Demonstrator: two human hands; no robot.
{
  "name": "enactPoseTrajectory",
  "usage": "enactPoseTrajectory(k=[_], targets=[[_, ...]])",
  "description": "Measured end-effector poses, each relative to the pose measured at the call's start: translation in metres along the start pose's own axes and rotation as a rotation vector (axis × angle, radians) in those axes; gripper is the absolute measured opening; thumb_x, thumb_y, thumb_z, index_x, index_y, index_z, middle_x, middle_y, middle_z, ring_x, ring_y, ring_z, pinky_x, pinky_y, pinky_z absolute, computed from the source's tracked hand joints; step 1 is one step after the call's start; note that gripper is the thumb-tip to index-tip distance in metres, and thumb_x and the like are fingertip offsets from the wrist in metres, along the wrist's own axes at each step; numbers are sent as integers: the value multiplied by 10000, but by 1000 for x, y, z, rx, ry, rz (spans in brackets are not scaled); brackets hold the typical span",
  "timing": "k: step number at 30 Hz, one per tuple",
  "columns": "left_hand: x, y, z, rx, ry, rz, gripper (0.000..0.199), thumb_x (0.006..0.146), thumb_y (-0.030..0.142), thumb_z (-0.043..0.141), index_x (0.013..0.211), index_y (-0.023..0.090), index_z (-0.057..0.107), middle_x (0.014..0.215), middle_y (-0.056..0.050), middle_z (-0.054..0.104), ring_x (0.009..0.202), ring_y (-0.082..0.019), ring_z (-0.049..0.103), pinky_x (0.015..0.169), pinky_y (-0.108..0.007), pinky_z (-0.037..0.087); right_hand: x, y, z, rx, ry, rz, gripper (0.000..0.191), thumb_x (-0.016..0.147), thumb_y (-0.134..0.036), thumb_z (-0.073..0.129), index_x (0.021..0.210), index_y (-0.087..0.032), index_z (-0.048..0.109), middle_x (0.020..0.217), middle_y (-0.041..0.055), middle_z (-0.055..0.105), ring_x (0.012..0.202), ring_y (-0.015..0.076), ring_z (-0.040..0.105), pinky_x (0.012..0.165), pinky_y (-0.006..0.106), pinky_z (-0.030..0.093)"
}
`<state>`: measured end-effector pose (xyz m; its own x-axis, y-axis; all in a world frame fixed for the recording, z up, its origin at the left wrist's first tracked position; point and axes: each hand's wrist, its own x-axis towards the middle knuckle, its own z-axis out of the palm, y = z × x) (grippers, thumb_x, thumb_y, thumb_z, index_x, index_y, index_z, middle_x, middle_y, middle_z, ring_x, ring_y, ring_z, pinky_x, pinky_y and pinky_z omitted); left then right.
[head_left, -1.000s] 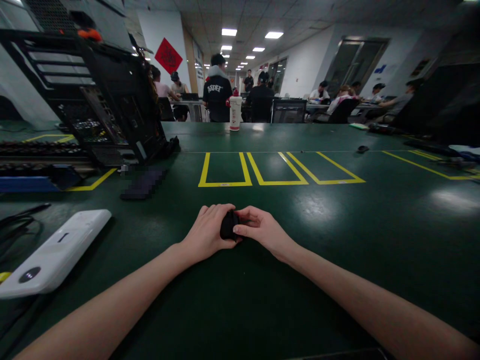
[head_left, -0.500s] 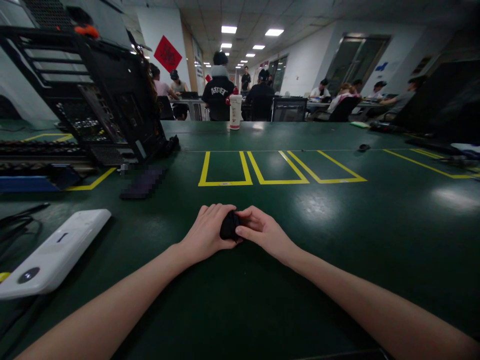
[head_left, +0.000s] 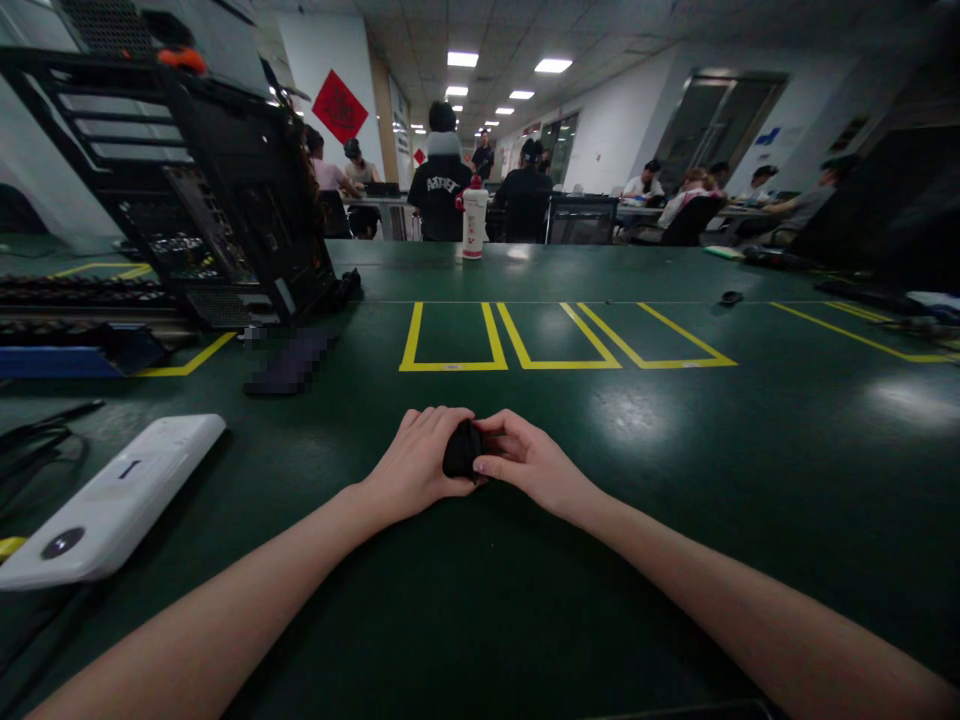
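A small black object [head_left: 462,449] sits between my two hands over the green table [head_left: 495,610], near the middle of the view. From the left, my left hand [head_left: 420,455] wraps round it, with the fingers over the far side and the thumb at the near side. My right hand [head_left: 529,465] pinches its right edge between thumb and fingers. Part of the object is hidden by the fingers.
A white device [head_left: 120,500] and black cables lie at the left, with a dark phone-like item [head_left: 289,362] and a black metal frame [head_left: 255,210] behind. Yellow tape outlines [head_left: 454,366] and a white bottle [head_left: 473,220] are ahead. Several people sit beyond.
The view has shifted very slightly. Both hands keep nearly the same hold on the black object.
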<state>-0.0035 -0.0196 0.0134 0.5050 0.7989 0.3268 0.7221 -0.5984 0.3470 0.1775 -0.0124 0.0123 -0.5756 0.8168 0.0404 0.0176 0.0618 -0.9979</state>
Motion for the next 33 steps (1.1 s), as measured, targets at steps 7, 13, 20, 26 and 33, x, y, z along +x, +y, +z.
enactPoseTrajectory(k=[7,13,20,26,33], targets=[[0,-1,2,3,11,20,554,676,352,649,1132,190,379,1023,-63,529,918,-233,504,749,-349,345,-3,1,1,8,32,-20,236,749,-218,591,967,-204,501,1023,23,554,989,179,566,856,372,473],[1,-2,0,-18,-3,17,543,682,361,638,1131,202,379,1044,-65,529,936,-243,505,761,-360,347,-2,-1,2,-48,59,1,266,761,-224,577,1004,-221,468,1059,32,537,1035,191,538,847,371,488],[1,-1,-1,-32,-9,1,552,677,340,645,1141,208,377,1052,-66,532,947,-250,509,773,-369,351,-6,-4,1,-70,-9,-20,265,769,-188,562,1015,-219,467,1066,25,517,1042,177,532,892,367,459],[1,3,-8,-43,-50,2,538,702,348,627,1148,194,371,1066,-77,526,962,-240,501,790,-366,352,-5,-1,2,-57,-8,-47,221,789,-227,540,992,-231,453,1008,16,534,951,170,576,789,338,503],[1,-2,2,-25,5,5,563,661,348,657,1130,212,379,1040,-59,529,938,-243,506,771,-363,346,-1,2,1,-100,49,-21,280,776,-234,560,1038,-226,460,1063,33,525,1010,179,543,863,363,464]])
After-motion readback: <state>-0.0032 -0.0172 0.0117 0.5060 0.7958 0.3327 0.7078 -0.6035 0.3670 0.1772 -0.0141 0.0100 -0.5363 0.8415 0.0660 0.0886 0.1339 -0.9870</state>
